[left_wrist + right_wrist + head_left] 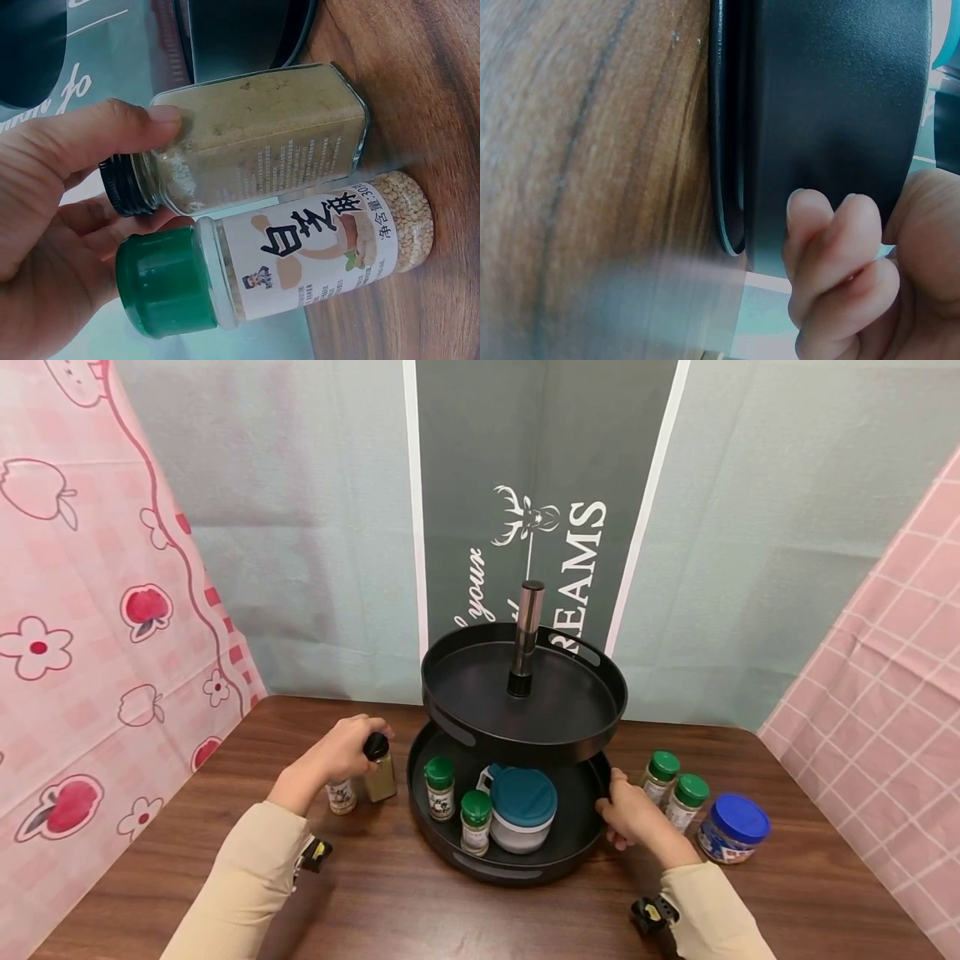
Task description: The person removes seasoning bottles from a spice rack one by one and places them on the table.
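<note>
My left hand (337, 752) pinches a square glass spice jar (270, 139) of beige-green powder near its black lid, thumb on the shoulder and fingers behind. Right beside that jar is a green-capped sesame seed bottle (322, 251), its cap close to my fingers. My right hand (633, 812) grips the right rim of the lower tray of a black two-tier round stand (832, 97), thumb over the edge and fingertips against the outer wall. On that lower tray stand two green-capped spice bottles (476, 831) and a white container with a teal lid (523, 802).
The stand's upper tray (480, 685) has a central metal post (529, 618). Right of the stand are two more green-capped bottles (681, 806) and a blue-lidded jar (733, 828). All rest on a brown wood table (390, 910) with hanging cloths behind and at both sides.
</note>
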The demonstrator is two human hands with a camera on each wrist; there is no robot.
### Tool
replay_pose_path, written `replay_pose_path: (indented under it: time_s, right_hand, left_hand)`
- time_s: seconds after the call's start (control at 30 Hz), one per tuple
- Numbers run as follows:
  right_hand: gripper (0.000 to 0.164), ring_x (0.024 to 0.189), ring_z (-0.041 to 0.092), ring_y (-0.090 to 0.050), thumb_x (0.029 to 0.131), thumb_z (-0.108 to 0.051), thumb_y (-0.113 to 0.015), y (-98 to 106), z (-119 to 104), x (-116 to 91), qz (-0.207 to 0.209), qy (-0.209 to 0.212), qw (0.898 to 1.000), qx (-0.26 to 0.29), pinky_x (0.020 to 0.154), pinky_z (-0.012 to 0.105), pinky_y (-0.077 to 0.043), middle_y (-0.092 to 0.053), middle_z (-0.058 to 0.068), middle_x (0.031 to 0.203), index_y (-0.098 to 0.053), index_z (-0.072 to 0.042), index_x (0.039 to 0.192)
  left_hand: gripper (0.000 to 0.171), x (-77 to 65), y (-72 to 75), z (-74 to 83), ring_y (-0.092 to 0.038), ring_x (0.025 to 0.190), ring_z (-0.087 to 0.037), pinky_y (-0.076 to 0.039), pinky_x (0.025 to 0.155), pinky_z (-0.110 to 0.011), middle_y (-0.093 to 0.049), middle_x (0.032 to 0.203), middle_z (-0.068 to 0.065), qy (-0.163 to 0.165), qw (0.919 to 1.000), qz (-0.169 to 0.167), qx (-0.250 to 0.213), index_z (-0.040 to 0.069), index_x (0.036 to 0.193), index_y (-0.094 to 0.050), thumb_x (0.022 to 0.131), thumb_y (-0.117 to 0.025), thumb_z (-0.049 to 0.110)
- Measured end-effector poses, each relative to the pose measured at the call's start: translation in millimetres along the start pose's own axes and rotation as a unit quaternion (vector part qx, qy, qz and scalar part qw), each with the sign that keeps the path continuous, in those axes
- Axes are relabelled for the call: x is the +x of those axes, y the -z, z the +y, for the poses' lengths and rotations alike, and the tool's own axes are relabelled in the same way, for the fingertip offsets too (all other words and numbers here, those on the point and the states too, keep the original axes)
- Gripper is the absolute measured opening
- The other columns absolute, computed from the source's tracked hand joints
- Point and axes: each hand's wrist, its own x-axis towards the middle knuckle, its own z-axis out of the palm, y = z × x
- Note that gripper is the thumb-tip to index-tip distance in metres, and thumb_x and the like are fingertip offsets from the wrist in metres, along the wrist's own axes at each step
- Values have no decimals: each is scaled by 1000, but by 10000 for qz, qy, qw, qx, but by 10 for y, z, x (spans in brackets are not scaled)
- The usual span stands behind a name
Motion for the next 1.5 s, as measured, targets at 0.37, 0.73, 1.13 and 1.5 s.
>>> replay_pose_path:
  time_s: [0.37, 0.73, 1.13, 1.5]
  right_hand:
    - [67, 39, 19, -52, 89, -8, -43, 1, -6, 2, -34, -73, 10000, 36, 39, 32, -46, -55, 6, 49, -2, 18, 136]
    - [67, 39, 19, -52, 90, -8, -44, 4, 2, 4, -43, -77, 10000, 34, 39, 31, -46, -55, 7, 50, -2, 18, 135]
    - [66, 40, 19, -52, 90, -8, -43, 11, 2, -8, -79, -93, 9999, 9, 39, 31, -45, -55, 7, 50, -2, 18, 135]
    - [67, 40, 19, -52, 90, -8, -44, 2, 1, -4, -70, -94, 9999, 35, 39, 31, -46, -55, 7, 50, -3, 18, 136]
  left_hand:
    - [45, -5, 40, 38, -54, 90, -27, -48, 76, -44, -61, 97, -12, 171, 9998, -99, -103, 6, 102, -63, 59, -73, -2]
    - [42, -18, 281, 113, -53, 90, -27, -47, 72, -42, -61, 104, -15, 372, 9970, -672, -16, 3, 109, -59, 69, -70, 12]
    - [41, -6, 296, 110, -53, 100, -31, -46, 81, -47, -61, 109, -16, 328, 9966, -752, 14, 2, 109, -59, 71, -71, 11]
    - [40, -20, 273, 186, -51, 103, -30, -43, 86, -49, -61, 108, -14, 10, 9991, -402, 113, 3, 109, -60, 72, -70, 14]
